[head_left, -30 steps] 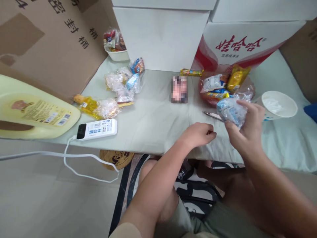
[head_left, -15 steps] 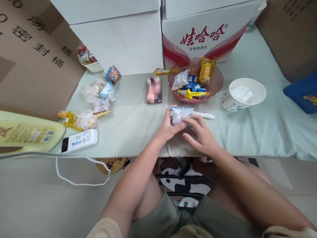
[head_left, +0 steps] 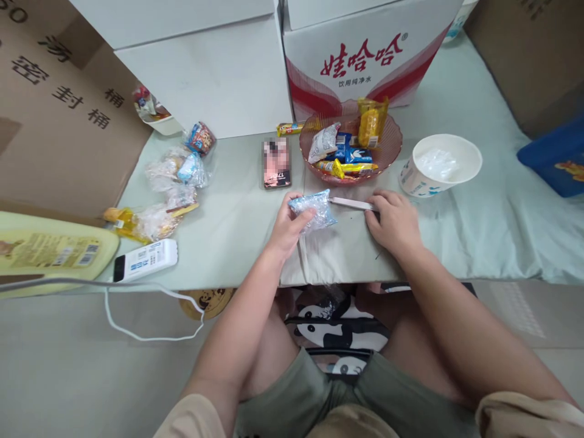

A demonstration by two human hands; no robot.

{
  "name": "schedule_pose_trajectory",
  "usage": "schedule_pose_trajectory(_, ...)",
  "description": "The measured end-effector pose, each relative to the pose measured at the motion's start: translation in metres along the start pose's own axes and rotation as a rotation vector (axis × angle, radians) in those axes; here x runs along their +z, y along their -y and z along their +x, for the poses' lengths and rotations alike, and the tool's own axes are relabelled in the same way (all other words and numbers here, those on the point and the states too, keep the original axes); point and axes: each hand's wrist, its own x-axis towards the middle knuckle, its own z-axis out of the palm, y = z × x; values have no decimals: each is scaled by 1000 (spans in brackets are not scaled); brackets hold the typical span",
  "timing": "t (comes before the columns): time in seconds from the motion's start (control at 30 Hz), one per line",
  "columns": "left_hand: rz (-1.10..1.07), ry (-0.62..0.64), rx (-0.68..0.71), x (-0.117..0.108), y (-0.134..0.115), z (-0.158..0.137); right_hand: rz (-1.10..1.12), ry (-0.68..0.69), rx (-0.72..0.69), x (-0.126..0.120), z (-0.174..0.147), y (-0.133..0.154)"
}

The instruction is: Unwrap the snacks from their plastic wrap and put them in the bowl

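Observation:
My left hand (head_left: 288, 230) is closed around a small clear-and-blue plastic snack packet (head_left: 314, 210), thumb on top, just above the cloth. To the right, my right hand (head_left: 396, 224) has its fingers on the right end of a slim white tool (head_left: 349, 203), which looks like a small craft knife; that end is hidden under the fingers. The tool's left tip lies close to the packet's right edge. Behind both hands stands a pink glass bowl (head_left: 396, 149) with several wrapped snacks, among them a yellow packet (head_left: 370, 125) and blue packets (head_left: 351, 149).
A paper tub (head_left: 413, 176) with clear plastic inside stands on the right. Near the boxes lies a phone (head_left: 276, 163). Clear wrappers (head_left: 159, 219) are scattered at left, by a white device (head_left: 150, 258) and a yellow jug (head_left: 59, 246). A white carton (head_left: 365, 67) stands behind the bowl.
My right hand has left the packet and moved right onto the white tool. My left hand has shifted slightly left, still holding the packet. The view has shifted a little.

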Motion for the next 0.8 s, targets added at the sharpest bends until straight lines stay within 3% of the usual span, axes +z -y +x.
schedule_pose_trajectory(0.13, -10, -14, -109, -15, -12, -2, 75, -7, 128, -11, -3, 14)
schedule_pose_trajectory(0.27, 3, 97, -245, -31, -18, -6, 511, 78, 249, -22, -11, 25)
schedule_pose_trajectory(0.43, 188, 264, -234, -40, -22, -12, 906, 54, 202, -25, -17, 36)
schedule_pose_trajectory(0.57, 403, 159, -191, -40, -24, -12, 916, 9, 152, -27, -17, 39)
schedule_pose_trajectory(0.67, 378, 61, -64, -41, -21, -8, 882, 45, 130, -31, -18, 39)
schedule_pose_trajectory(0.8, 336, 76, -9, -41, -16, -4, 795, 99, 67, -35, -20, 41)
